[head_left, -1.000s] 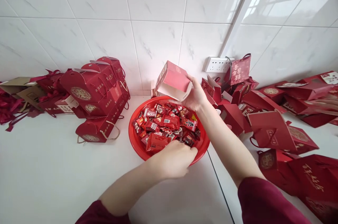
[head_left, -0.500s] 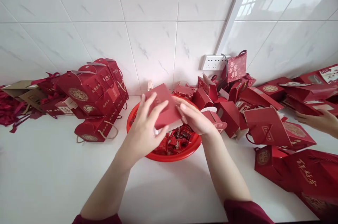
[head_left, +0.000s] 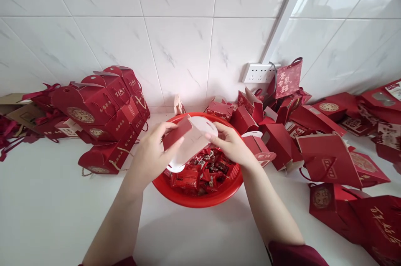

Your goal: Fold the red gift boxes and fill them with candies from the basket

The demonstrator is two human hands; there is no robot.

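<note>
One paper box (head_left: 194,145), red and pale, with white rounded flaps (head_left: 204,125), is tilted above red basket (head_left: 194,203) of wrapped sweets (head_left: 188,179). Left hand (head_left: 149,154) clasps box's left side, fingers bent around. Right hand (head_left: 231,142) pinches far flap, thumb upon it. Stacked red boxes (head_left: 105,111) stand at left; more boxes (head_left: 327,159) lie scattered at right.

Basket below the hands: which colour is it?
Bright red; the basket shows best in the head view.
</note>
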